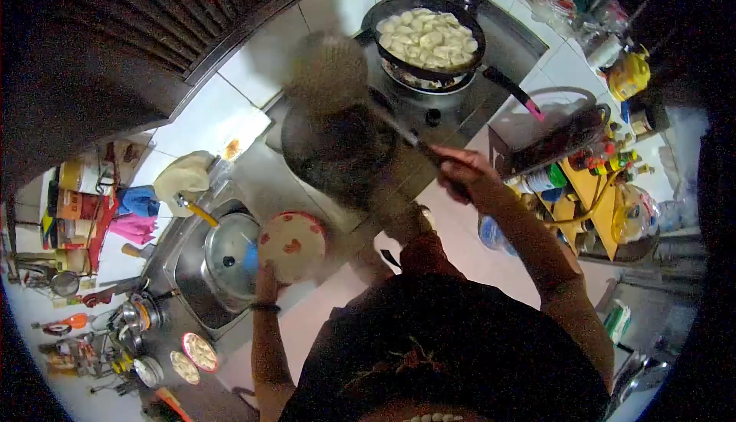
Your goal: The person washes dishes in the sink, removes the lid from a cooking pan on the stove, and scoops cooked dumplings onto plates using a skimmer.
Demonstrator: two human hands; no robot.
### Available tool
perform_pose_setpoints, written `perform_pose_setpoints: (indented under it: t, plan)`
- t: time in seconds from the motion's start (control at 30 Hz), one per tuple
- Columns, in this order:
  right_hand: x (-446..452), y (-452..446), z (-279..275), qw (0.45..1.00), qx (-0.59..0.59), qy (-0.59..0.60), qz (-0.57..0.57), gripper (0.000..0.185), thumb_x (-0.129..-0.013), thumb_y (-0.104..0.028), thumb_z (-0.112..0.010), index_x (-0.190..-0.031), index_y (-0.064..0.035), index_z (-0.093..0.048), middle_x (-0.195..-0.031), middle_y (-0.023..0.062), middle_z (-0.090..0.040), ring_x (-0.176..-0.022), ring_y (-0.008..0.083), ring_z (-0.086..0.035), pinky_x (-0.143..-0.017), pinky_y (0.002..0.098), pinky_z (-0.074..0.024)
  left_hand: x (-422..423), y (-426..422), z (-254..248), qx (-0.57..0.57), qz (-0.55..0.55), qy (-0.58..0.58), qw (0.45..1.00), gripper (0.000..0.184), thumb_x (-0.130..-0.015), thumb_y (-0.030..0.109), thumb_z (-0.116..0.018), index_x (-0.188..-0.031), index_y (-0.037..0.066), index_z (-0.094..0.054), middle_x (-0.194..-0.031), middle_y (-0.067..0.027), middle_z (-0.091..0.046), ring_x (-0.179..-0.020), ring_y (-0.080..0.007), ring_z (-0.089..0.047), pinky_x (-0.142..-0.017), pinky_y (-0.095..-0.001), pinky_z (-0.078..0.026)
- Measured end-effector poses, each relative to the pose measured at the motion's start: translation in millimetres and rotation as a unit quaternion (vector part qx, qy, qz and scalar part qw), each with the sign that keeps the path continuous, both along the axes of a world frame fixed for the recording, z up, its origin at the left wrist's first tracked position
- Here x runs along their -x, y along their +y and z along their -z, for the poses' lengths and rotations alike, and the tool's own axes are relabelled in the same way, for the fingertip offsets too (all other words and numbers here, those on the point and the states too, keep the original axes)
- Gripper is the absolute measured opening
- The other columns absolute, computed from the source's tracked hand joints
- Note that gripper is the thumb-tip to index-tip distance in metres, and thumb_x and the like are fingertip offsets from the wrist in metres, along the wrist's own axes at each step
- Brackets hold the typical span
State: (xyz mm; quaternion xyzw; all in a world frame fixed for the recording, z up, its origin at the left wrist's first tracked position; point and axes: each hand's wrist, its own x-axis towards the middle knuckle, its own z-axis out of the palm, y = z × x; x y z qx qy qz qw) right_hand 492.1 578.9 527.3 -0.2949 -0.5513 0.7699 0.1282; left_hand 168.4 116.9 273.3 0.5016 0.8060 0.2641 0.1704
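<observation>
My right hand (464, 173) is closed around the dark handle of a long skimmer (328, 73). Its round mesh head, blurred, is over the back edge of a dark pot (337, 150) on the stove. Steam and shadow hide the pot's contents. My left hand (268, 284) grips the near-left edge of a white plate (291, 249) with red marks, held beside the sink. To the right of the pot, a black pan (425, 42) full of pale dumplings (429, 37) sits on the other burner, its handle pointing to the lower right.
A glass lid (234, 257) lies at the sink (184, 284) on the left. Two small plates of food (201, 351) stand on the lower-left counter. Bottles (613, 161) crowd a wooden rack (586, 200) on the right. Utensils hang along the left wall.
</observation>
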Motion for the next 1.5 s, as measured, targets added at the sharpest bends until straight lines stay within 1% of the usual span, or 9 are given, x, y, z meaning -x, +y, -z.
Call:
perform_pose_setpoints:
  t: [0.4,0.5,0.77,0.9,1.0,1.1,1.33,1.47,1.5]
  plan:
    - [-33,264,-22,0.702,-0.622,-0.345,-0.013,0.045,-0.084,-0.014,-0.052,-0.127,-0.0094,-0.041,-0.098,0.0224,-0.058,-0.083,0.0337,-0.058,-0.072,0.0384,-0.0452,-79,80,-103,-0.206,-0.461,-0.369,0.780,0.060,-0.080,0.017,-0.058,-0.131,0.004,-0.029,-0.126,-0.0160,-0.044,-0.105,-0.0309,-0.050,-0.084,-0.0380,-0.043]
    - [-41,310,11,0.629,-0.712,-0.311,-0.019,0.052,-0.082,-0.011,-0.051,-0.131,-0.0144,-0.035,-0.089,0.0215,-0.059,-0.071,0.0385,-0.056,-0.060,0.0440,-0.0447,-84,79,-90,-0.067,-0.420,-0.029,0.904,0.045,-0.083,0.019,-0.052,-0.122,0.001,-0.041,-0.101,-0.0188,-0.055,-0.086,-0.0274,-0.057,-0.061,-0.0353,-0.047]
    - [-36,348,50,0.512,-0.723,-0.455,-0.083,0.061,-0.081,-0.005,-0.047,-0.136,-0.0163,-0.024,-0.094,0.0193,-0.060,-0.073,0.0332,-0.060,-0.060,0.0425,-0.0486,-130,150,-152,0.154,-0.496,0.268,0.812,0.039,-0.087,0.023,-0.045,-0.122,0.005,-0.044,-0.108,-0.0216,-0.055,-0.086,-0.0380,-0.058,-0.069,-0.0418,-0.047]
    - [-36,350,53,0.593,-0.695,-0.402,-0.069,0.051,-0.081,-0.003,-0.045,-0.130,-0.0116,-0.035,-0.097,0.0226,-0.059,-0.075,0.0350,-0.060,-0.061,0.0415,-0.0484,-135,147,-146,-0.110,-0.537,0.037,0.836,0.037,-0.088,0.018,-0.041,-0.123,0.005,-0.043,-0.116,-0.0202,-0.051,-0.098,-0.0342,-0.054,-0.079,-0.0387,-0.044]
    - [-29,348,49,0.702,-0.650,-0.288,-0.042,0.039,-0.084,-0.007,-0.046,-0.123,-0.0077,-0.045,-0.089,0.0207,-0.059,-0.072,0.0314,-0.060,-0.059,0.0382,-0.0471,-148,173,-161,-0.475,-0.531,-0.260,0.652,0.037,-0.091,0.016,-0.036,-0.125,0.002,-0.039,-0.123,-0.0197,-0.044,-0.107,-0.0303,-0.047,-0.090,-0.0363,-0.037]
    - [-29,381,90,0.823,-0.542,-0.166,-0.038,0.030,-0.087,-0.016,-0.048,-0.115,-0.0062,-0.052,-0.073,0.0111,-0.059,-0.060,0.0201,-0.056,-0.050,0.0309,-0.0428,-150,154,-138,-0.260,-0.499,0.085,0.822,0.040,-0.092,0.016,-0.035,-0.127,-0.002,-0.033,-0.128,-0.0194,-0.036,-0.114,-0.0272,-0.037,-0.094,-0.0360,-0.030]
    - [-15,403,144,0.903,-0.420,-0.021,-0.091,0.021,-0.086,-0.023,-0.053,-0.099,-0.0065,-0.056,-0.060,-0.0022,-0.049,-0.046,0.0068,-0.043,-0.039,0.0210,-0.0331,-161,132,-109,-0.074,-0.374,0.260,0.887,0.049,-0.090,0.011,-0.038,-0.135,0.002,-0.021,-0.137,-0.0231,-0.020,-0.124,-0.0294,-0.028,-0.101,-0.0393,-0.024]
    - [-1,355,84,0.998,0.017,-0.038,-0.039,0.015,-0.086,-0.020,-0.054,-0.095,-0.0088,-0.057,-0.062,-0.0016,-0.052,-0.050,0.0068,-0.049,-0.039,0.0198,-0.0369,-161,161,-106,-0.153,-0.383,0.170,0.895,0.053,-0.085,-0.001,-0.036,-0.136,0.003,-0.021,-0.136,-0.0249,-0.019,-0.122,-0.0331,-0.030,-0.099,-0.0402,-0.028]
    - [11,344,98,0.976,-0.205,0.028,0.062,0.014,-0.085,-0.020,-0.055,-0.093,-0.0096,-0.057,-0.063,-0.0013,-0.053,-0.051,0.0068,-0.051,-0.039,0.0195,-0.0377,-163,168,-109,-0.144,-0.379,0.187,0.895,0.052,-0.086,0.003,-0.037,-0.136,0.003,-0.021,-0.135,-0.0249,-0.021,-0.121,-0.0323,-0.031,-0.098,-0.0401,-0.029]
